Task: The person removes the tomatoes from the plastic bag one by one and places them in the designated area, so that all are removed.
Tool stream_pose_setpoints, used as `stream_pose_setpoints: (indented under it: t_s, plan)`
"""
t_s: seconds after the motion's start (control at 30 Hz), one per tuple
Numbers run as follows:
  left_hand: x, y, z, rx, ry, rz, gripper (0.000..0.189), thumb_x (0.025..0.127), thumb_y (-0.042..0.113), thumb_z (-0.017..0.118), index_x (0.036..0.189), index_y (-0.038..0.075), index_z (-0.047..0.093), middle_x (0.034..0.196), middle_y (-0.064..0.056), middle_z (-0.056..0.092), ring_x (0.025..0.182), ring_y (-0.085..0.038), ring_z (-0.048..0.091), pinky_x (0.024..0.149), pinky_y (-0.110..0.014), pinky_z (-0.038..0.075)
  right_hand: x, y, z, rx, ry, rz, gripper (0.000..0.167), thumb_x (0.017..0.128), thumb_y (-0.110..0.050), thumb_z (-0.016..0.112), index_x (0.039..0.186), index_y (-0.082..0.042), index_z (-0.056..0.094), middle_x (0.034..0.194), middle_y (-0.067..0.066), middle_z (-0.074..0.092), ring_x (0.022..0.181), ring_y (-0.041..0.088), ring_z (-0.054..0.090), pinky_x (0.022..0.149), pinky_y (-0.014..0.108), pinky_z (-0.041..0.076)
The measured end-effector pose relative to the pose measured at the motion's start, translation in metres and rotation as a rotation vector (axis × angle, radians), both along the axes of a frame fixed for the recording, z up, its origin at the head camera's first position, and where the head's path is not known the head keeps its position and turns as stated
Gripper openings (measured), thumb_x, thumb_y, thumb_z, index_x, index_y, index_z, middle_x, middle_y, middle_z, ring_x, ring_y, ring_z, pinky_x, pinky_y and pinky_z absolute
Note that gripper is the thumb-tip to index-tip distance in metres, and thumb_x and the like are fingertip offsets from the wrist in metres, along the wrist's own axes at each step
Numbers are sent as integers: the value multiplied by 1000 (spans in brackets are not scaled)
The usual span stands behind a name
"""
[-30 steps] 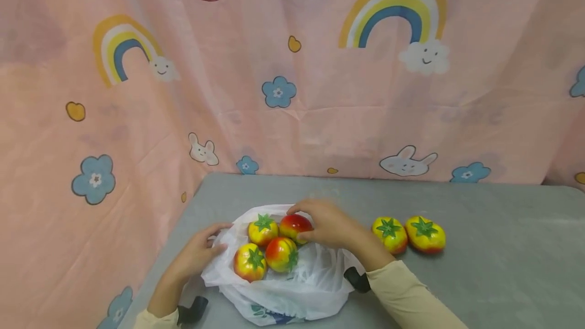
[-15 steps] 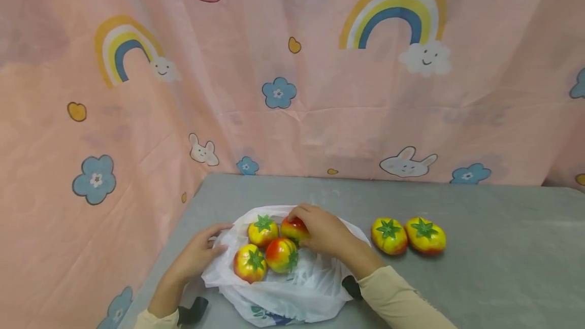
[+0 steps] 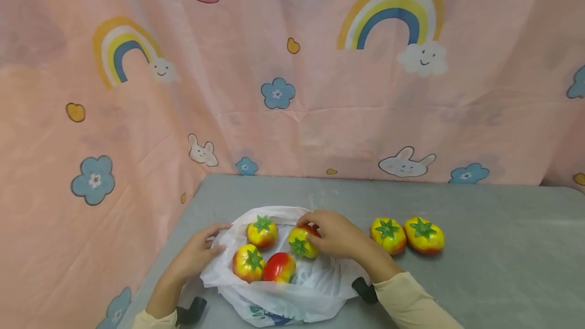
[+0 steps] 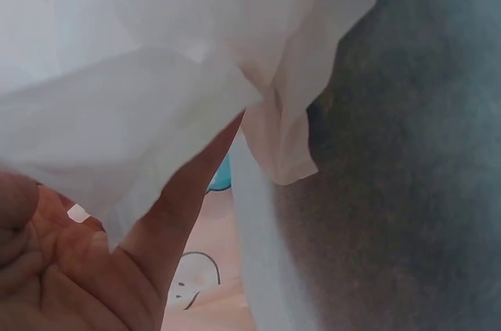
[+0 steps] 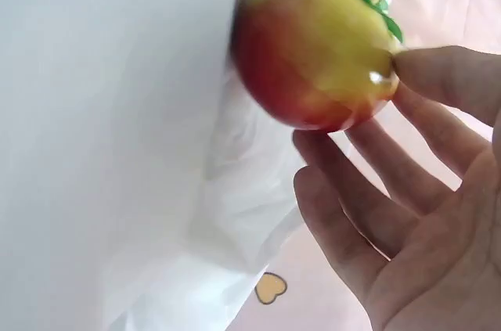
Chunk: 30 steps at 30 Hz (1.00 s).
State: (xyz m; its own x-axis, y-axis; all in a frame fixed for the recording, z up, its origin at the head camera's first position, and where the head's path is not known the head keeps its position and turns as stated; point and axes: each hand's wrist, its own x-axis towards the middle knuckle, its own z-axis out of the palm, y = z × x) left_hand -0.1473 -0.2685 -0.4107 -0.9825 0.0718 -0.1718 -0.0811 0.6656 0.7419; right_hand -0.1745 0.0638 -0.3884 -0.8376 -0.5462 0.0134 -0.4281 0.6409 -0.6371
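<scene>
My left hand (image 3: pixel 199 251) holds the left rim of a white plastic bag (image 3: pixel 292 306), and in the left wrist view the thin film (image 4: pixel 156 112) drapes over its fingers. My right hand (image 3: pixel 340 235) pinches a glossy yellow-and-red toy fruit (image 3: pixel 305 242) with a green star-shaped leaf, inside the mouth of the bag. In the right wrist view the thumb presses one side of this fruit (image 5: pixel 317 49), with fingertips at its other side. Also in the bag lie a fruit at the back (image 3: pixel 262 233), one at the front left (image 3: pixel 248 264) and one showing its red side (image 3: pixel 280 267).
Two more toy fruits stand side by side to the right of the bag, a left one (image 3: pixel 388 237) and a right one (image 3: pixel 425 237). The grey table (image 3: pixel 512 248) runs back to a pink printed curtain (image 3: pixel 320 131), which also hangs along the left.
My right hand grips the back right fruit and turns it, so its leaf faces forward. The middle fruit has rolled toward the bag's front, red side up. The left hand stays in place.
</scene>
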Motion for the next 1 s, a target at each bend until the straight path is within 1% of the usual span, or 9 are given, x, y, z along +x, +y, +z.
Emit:
stream_pose_setpoints:
  t_s: [0.07, 0.1, 0.23, 0.3, 0.37, 0.5, 0.67, 0.87, 1.0]
  plan:
    - [0, 0, 0, -2, 5, 0, 45, 92, -1, 64, 135, 14, 60, 146, -26, 49, 118, -42, 62, 91, -49, 58, 1, 2, -3, 23, 4, 14, 28, 93, -17, 66, 121, -14, 67, 119, 3, 69, 103, 19, 61, 97, 46, 53]
    - [0, 0, 0, -3, 6, 2, 45, 92, -1, 64, 135, 14, 60, 146, -26, 49, 118, -42, 62, 91, -49, 58, 1, 2, -4, 37, -2, 11, 31, 92, -23, 67, 123, -15, 66, 122, 2, 68, 106, 20, 61, 100, 47, 52]
    - [-1, -1, -1, 4, 6, 6, 45, 92, -1, 63, 135, 15, 60, 143, -24, 51, 117, -40, 62, 91, -49, 58, 3, 2, -10, 89, -55, -19, 56, 82, -39, 79, 131, -20, 61, 135, 2, 62, 119, 22, 58, 108, 51, 46]
    - [-2, -1, -2, 7, 7, 5, 45, 93, -1, 63, 135, 15, 60, 141, -23, 52, 117, -39, 62, 91, -48, 58, 5, 1, -11, 100, -68, -24, 64, 77, -38, 84, 134, -20, 59, 138, 2, 59, 121, 24, 57, 108, 52, 46]
    - [-2, -1, -2, 7, 10, 2, 45, 92, -1, 63, 134, 16, 61, 140, -22, 54, 115, -37, 63, 91, -48, 58, 6, 1, -12, 101, -76, -23, 67, 76, -32, 86, 135, -20, 58, 139, 3, 58, 120, 24, 56, 107, 52, 47]
    - [-1, -1, -2, 26, 22, -19, 46, 92, -4, 62, 135, 13, 60, 137, -23, 55, 114, -38, 64, 91, -49, 58, 9, 2, -13, 92, -87, -18, 67, 76, -24, 86, 137, -19, 57, 137, 4, 58, 115, 23, 56, 105, 52, 48]
    - [2, -1, -2, 34, 32, -30, 46, 92, -5, 62, 134, 11, 60, 138, -24, 55, 116, -41, 63, 92, -50, 57, 14, 6, -12, 80, -81, -19, 69, 79, -27, 83, 140, -16, 54, 135, 4, 59, 113, 21, 57, 104, 51, 48]
    - [2, 0, 0, 41, 35, -29, 46, 92, -6, 61, 135, 10, 59, 142, -26, 52, 116, -42, 63, 91, -50, 58, 23, 12, -2, 85, -67, -85, 72, 78, -31, 83, 142, -20, 53, 138, 1, 59, 117, 21, 58, 105, 52, 49]
    - [2, -1, 0, 31, 43, -41, 45, 92, -5, 61, 135, 11, 59, 143, -26, 51, 117, -43, 62, 91, -51, 58, 31, 16, 5, 60, -67, -132, 74, 77, -29, 83, 142, -18, 52, 139, 0, 59, 118, 20, 59, 106, 50, 49]
